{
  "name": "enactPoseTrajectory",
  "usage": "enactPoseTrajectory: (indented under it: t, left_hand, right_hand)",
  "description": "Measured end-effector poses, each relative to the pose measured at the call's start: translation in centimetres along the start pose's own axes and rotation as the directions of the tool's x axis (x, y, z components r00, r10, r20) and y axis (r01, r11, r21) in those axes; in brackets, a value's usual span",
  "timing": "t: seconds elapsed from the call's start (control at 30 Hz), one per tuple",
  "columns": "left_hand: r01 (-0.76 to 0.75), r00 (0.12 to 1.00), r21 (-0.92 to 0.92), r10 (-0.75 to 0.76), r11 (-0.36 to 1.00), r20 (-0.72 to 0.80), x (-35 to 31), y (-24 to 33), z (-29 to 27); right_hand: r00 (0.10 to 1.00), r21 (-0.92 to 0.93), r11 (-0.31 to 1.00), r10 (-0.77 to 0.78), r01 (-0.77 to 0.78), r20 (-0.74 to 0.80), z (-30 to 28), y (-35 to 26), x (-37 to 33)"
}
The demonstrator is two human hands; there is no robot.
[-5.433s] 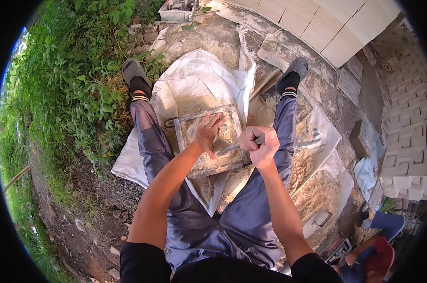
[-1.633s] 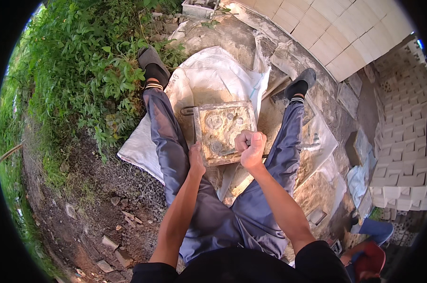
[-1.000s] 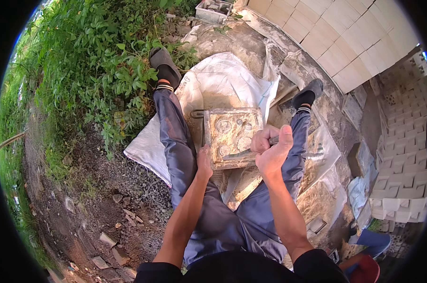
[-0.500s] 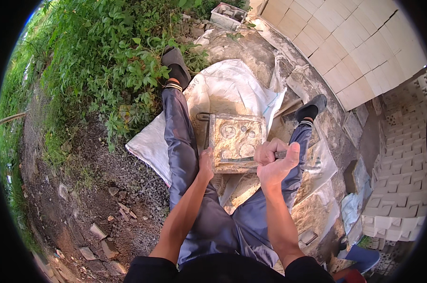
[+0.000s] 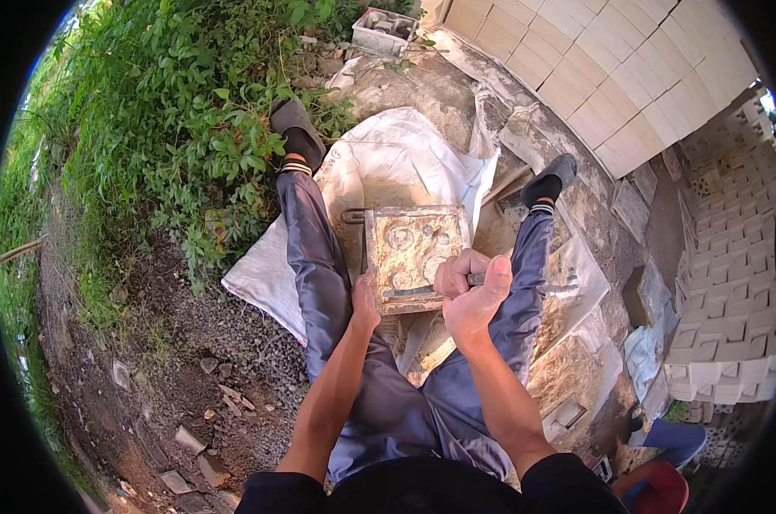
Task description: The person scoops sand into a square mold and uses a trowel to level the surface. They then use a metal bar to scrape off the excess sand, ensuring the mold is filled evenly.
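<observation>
Between my legs lies a shallow square frame with a wire loop handle at its far left corner. Packed yellowish sandy material fills it, with several round shapes showing in its surface. My left hand is closed on the frame's near left side, its fingers partly hidden. My right hand makes a fist around the handle of a flat, narrow scraping blade, thumb pointing up. The blade lies along the near edge of the sandy material. My fist hides part of the frame's near right corner.
A white woven sack dusted with powder lies under the frame. Green plants grow at the far left, gravel below them. Pale blocks are stacked at the right. A grey box stands at the back. Another person's leg shows at lower right.
My right hand and the blade have slid a little left along the frame's near edge. My left hand keeps its place on the frame. The whole view has shifted slightly.
</observation>
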State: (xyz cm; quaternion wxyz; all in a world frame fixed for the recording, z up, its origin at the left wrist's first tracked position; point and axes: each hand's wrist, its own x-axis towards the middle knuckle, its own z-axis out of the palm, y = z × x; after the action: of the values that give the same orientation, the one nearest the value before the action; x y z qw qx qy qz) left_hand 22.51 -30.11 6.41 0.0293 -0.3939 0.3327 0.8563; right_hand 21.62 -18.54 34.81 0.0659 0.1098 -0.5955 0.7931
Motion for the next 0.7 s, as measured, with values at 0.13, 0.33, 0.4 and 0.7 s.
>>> enactPoseTrajectory:
  t: [0.13, 0.33, 0.4, 0.7]
  left_hand:
    - [0.108, 0.988, 0.003, -0.107, 0.994, -0.11, -0.7, 0.6, 2.2]
    - [0.049, 0.997, 0.007, -0.05, 0.999, 0.057, 1.1, 0.5, -0.1]
    - [0.041, 0.999, 0.049, -0.04, 0.998, -0.021, 1.5, -1.1, -1.6]
    - [0.084, 0.995, -0.022, -0.083, 0.996, 0.05, -2.4, 2.3, 2.1]
  right_hand:
    - [0.991, -0.251, 0.959, -0.136, 0.133, 0.008, -1.3, 6.4, -1.6]
    - [0.999, -0.044, 0.998, 0.042, -0.043, -0.015, -0.9, 3.3, -0.4]
    - [0.998, 0.065, 0.996, 0.06, -0.059, -0.014, -1.7, 1.3, 0.2]
    - [0.986, -0.133, 0.991, 0.025, -0.003, 0.163, -0.8, 6.2, -0.4]
